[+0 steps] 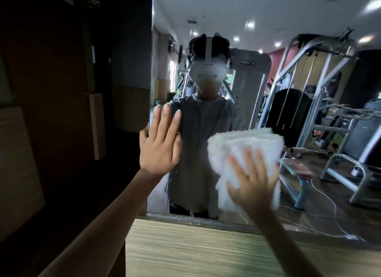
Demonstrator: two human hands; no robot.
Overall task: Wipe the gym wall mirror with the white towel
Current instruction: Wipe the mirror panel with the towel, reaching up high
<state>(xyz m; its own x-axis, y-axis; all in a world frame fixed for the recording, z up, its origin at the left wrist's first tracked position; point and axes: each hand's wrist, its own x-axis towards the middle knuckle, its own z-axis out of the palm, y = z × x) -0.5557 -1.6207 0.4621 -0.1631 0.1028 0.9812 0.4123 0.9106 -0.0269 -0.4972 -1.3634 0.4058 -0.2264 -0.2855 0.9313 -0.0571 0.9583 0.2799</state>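
Right hand goes flat, fingers spread and straight, pressing the bunched towel onto the mirror, broad contact for wiping. Left hand, open too, leans on the glass beside it, likely as a brace.

dim overall — upper left of the frame nearly black; ceiling lights glare upper right; towel motion-blurred — edges bow outward.
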